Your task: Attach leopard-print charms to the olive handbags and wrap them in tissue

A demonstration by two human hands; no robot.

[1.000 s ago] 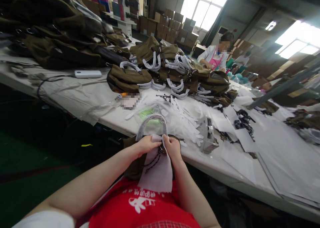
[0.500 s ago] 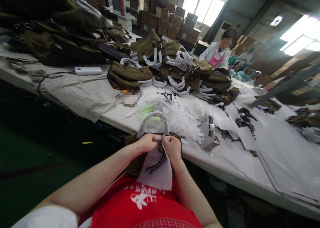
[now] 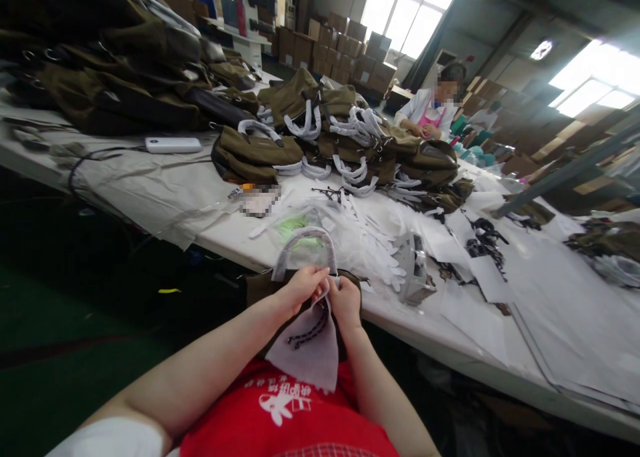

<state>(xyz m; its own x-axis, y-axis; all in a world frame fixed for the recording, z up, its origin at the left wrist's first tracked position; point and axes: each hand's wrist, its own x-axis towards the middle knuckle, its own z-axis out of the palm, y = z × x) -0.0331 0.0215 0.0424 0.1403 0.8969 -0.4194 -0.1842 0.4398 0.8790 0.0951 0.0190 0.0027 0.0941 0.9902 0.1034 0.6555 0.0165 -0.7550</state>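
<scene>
An olive bag (image 3: 259, 289) stands at the table's near edge, against the red apron, its wrapped handle (image 3: 306, 233) arching up. My left hand (image 3: 305, 287) pinches the top of a thin white sheet (image 3: 313, 353) in front of the bag. Close against it on the right, my right hand (image 3: 345, 300) is closed on the same sheet near the handle's base. A dark braided cord (image 3: 311, 333) hangs over the sheet below my fingers. My fingertips nearly meet, and the bag's lower part is hidden by the sheet and my arms.
Olive bags (image 3: 255, 153) with wrapped handles are heaped across the white table (image 3: 195, 223). A metal tape dispenser (image 3: 414, 267), white papers (image 3: 490, 280) and a white power bank (image 3: 173, 145) lie there too. Across the table is a person (image 3: 430, 110) in a pink apron.
My left hand has shifted right, closer to my right hand, and the sheet's top is now bunched. The sheet and cord have swung slightly left. The person's hands across the table have come together.
</scene>
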